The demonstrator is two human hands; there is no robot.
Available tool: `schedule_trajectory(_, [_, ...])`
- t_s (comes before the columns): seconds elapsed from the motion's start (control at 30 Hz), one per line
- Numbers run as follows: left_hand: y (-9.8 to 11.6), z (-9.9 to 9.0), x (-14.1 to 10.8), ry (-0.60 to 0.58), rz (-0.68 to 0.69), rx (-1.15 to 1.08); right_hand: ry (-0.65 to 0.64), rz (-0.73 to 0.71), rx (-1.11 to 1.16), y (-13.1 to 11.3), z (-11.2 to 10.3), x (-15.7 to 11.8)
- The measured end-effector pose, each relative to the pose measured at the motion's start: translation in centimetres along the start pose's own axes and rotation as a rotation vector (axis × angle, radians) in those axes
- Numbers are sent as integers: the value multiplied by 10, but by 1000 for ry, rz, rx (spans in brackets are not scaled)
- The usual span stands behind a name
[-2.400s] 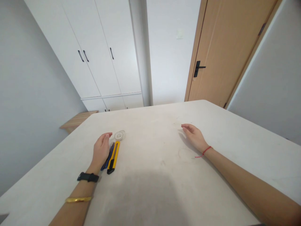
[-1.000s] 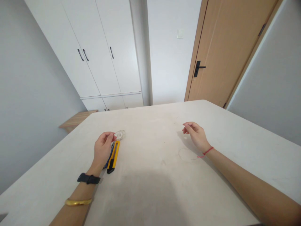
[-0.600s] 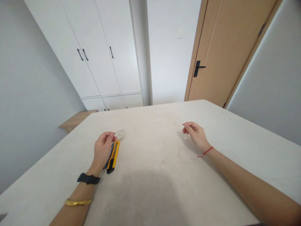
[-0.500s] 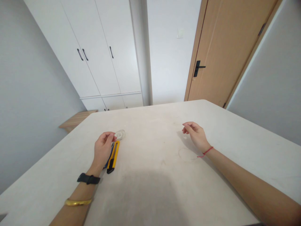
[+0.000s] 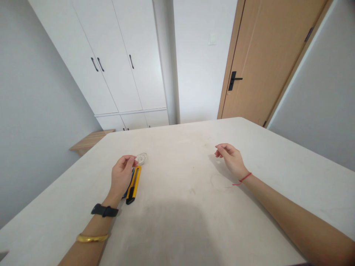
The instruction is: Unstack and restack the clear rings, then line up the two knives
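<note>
At the left of the table, my left hand (image 5: 122, 173) has its thumb and fingers pinched together at the near edge of a clear round disc (image 5: 141, 159). The disc shows a ring of small marks and what looks like a thin loose loop around it. Just below, a yellow utility knife (image 5: 134, 184) with a black end lies beside a dark blue item (image 5: 127, 190), mostly covered by the hand and knife. Over on the right, my right hand (image 5: 229, 158) is raised a little above the tabletop, fingers curled and fingertips together. Whatever they pinch is too fine to see.
The pale tabletop (image 5: 177, 173) carries faint scuffs and a faint ring-shaped mark (image 5: 219, 183) near the right wrist. Beyond its far edge stand white cupboards (image 5: 133, 81) and a wooden door (image 5: 266, 62). A wooden ledge (image 5: 91, 140) sits at the far left.
</note>
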State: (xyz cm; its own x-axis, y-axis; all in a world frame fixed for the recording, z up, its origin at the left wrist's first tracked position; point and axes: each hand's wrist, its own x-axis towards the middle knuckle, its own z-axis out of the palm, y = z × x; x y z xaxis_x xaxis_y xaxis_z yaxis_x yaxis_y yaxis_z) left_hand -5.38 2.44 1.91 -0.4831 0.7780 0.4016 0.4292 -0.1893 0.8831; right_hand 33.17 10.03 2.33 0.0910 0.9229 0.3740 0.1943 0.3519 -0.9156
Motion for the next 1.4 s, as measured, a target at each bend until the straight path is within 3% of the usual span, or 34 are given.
schedule_trajectory(1.4, [2,0,-2,-22,2,70,-6,34,18,3,0,1])
